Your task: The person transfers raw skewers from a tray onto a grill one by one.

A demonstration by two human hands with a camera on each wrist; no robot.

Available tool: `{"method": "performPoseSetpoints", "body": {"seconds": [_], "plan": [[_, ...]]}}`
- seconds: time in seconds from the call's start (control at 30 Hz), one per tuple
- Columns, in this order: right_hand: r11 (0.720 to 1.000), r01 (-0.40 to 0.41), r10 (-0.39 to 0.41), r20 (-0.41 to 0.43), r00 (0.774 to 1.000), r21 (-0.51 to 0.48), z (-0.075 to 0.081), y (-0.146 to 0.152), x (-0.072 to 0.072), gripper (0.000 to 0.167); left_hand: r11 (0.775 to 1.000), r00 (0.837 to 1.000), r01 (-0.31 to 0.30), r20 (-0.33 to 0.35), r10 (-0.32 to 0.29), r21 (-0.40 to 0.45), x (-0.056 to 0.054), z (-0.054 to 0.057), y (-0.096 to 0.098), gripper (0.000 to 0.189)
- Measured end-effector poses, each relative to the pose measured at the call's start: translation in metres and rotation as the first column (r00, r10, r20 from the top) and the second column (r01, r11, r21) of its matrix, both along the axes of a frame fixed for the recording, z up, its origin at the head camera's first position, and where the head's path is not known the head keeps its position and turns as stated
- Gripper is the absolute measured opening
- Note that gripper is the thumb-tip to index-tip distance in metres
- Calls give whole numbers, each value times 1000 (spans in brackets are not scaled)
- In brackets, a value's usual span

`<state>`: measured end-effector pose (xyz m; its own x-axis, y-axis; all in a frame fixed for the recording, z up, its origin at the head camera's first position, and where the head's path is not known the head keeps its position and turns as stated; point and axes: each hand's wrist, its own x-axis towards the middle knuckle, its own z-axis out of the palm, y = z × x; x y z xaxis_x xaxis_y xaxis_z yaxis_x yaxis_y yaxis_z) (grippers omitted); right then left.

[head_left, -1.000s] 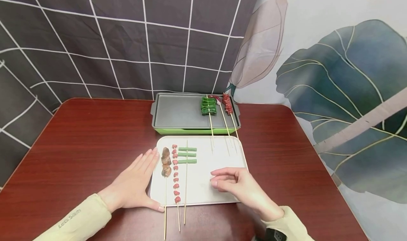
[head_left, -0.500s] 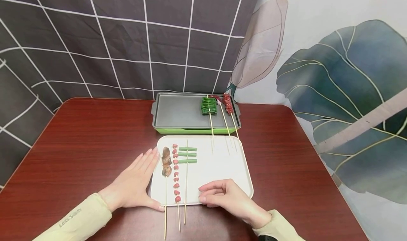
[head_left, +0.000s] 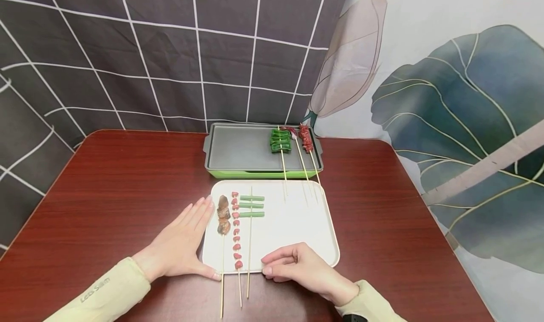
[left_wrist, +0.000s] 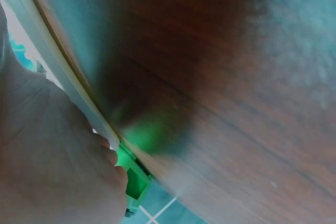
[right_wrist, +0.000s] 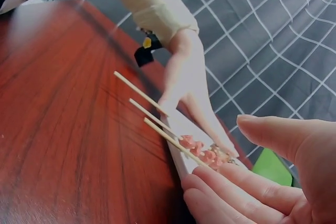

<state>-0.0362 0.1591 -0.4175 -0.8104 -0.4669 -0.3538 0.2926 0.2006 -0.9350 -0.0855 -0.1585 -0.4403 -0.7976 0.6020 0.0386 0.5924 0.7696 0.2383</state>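
Observation:
My left hand (head_left: 180,246) lies along the left rim of the white tray (head_left: 293,227), fingers straight and thumb at the front left corner. On the tray are a skewer of brown chunks (head_left: 223,214), a skewer of small red pieces (head_left: 236,232) and a skewer with green bean-like sticks (head_left: 252,206). Their sticks jut past the front rim. My right hand (head_left: 301,267) is at the tray's front rim, just right of the green skewer's stick. In the right wrist view its thumb (right_wrist: 268,136) stands apart from the fingers (right_wrist: 226,195), with nothing between them.
Behind the tray stands a grey grill pan (head_left: 238,147) on a green base (head_left: 246,174). On its right side lie a green pepper-like skewer (head_left: 280,141), a dark red skewer (head_left: 292,131) and a red meat skewer (head_left: 305,139), handles toward the tray. A brown table (head_left: 140,185) carries everything.
My right hand has moved left and toward the front rim, coming closer to the green skewer's stick. The left hand stays against the tray, and the skewers have not moved.

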Motion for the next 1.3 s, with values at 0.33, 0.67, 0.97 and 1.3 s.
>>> {"method": "performPoseSetpoints", "body": {"seconds": [0.33, 0.67, 0.97, 1.3], "plan": [[1000, 15, -14, 48, 999, -22, -3, 2, 1, 32, 1000, 999, 5, -38, -4, 27, -6, -4, 0, 148], [994, -29, 45, 152, 987, -105, -11, -11, 11, 30, 1000, 1000, -8, 22, 8, -14, -7, 4, 2, 149], [957, -64, 140, 256, 956, -282, -18, -17, 15, 42, 1000, 1000, -11, 24, 12, -4, -7, 1, 1, 150], [958, -3, 82, 264, 961, -286, -20, -17, 15, 30, 1000, 1000, -5, 22, 6, -6, -7, 2, 1, 150]]}}
